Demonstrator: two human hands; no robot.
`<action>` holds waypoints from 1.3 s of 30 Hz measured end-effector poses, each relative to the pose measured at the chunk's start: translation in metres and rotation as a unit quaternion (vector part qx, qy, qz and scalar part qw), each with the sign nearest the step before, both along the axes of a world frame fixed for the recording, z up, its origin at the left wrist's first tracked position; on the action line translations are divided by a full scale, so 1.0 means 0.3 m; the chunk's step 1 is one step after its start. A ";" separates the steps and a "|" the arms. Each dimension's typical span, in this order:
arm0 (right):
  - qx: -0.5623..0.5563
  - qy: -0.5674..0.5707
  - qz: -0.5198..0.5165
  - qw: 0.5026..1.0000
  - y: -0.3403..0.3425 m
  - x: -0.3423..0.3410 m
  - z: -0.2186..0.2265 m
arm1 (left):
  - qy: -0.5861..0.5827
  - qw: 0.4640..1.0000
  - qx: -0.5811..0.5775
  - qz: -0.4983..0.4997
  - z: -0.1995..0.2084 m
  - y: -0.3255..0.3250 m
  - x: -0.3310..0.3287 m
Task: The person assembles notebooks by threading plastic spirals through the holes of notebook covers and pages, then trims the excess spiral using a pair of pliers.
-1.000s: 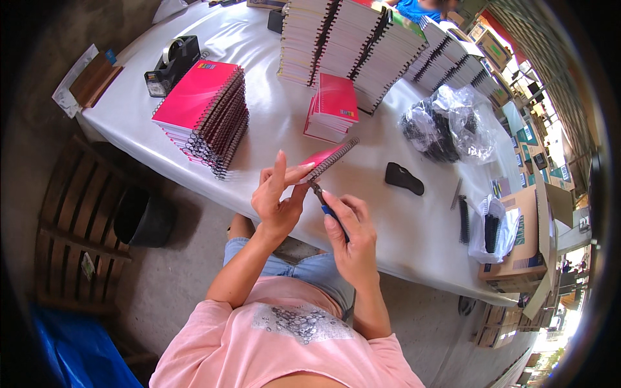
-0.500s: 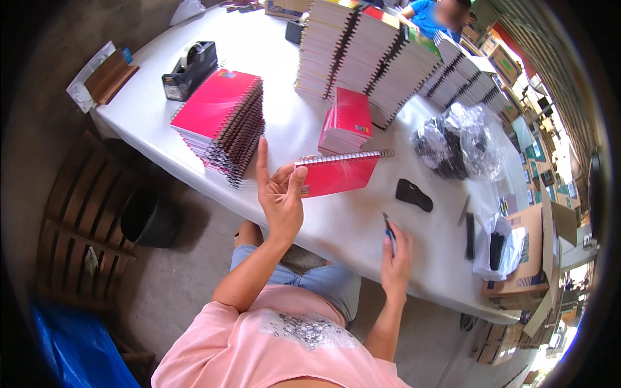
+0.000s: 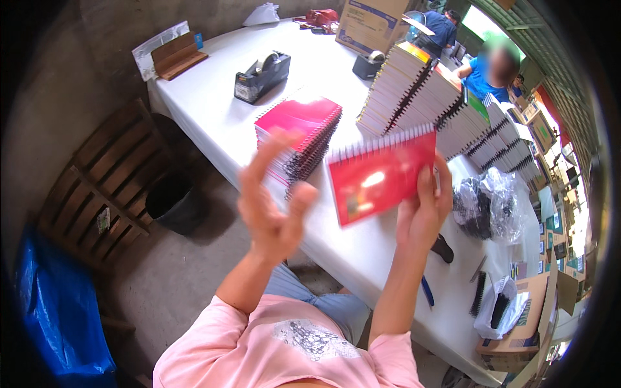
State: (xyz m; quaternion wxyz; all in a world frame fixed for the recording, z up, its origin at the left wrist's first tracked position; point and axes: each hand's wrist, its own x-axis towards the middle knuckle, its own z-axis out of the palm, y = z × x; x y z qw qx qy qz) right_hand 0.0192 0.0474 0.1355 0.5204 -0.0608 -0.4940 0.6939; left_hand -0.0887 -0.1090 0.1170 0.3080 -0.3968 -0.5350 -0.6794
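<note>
Where the right hand [image 3: 420, 210] grips: I see its fingers [image 3: 425, 185] holding a red notebook [image 3: 385, 178] at its right side, thumb across the cover, raised over the desk [image 3: 207, 97] with the wire binding uppermost.
Cover label: small patch at the lower left corner, too blurred and glared for me to read.
Left hand [image 3: 275, 210]: fingers spread wide, blurred, apart from the held notebook; I cannot tell whether they touch the notebook stack [image 3: 301, 116] behind.
Blue-handled tool [image 3: 427, 291]: lying on the desk beside the right forearm [image 3: 396, 284].
Clear bag [image 3: 506, 216]: dark pieces bunched inside.
White bag [image 3: 514, 315]: black pieces in it, against a printed cardboard box [image 3: 525, 337].
Rear carton [image 3: 365, 27]: print on its face.
Dark bin [image 3: 173, 204]: on the floor, contents lost in shadow.
</note>
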 end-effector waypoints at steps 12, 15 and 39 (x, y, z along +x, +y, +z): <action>0.359 -0.389 -0.045 0.847 0.114 -0.470 0.094 | -0.231 0.970 -0.018 -0.078 -0.131 0.094 -0.270; 0.391 -0.435 -0.022 0.811 0.115 -0.472 0.055 | -0.193 0.979 -0.012 -0.063 -0.153 0.117 -0.270; 0.162 -0.323 -0.072 0.930 0.140 0.173 -0.185 | -0.398 0.795 -0.100 -0.447 -0.172 0.317 0.105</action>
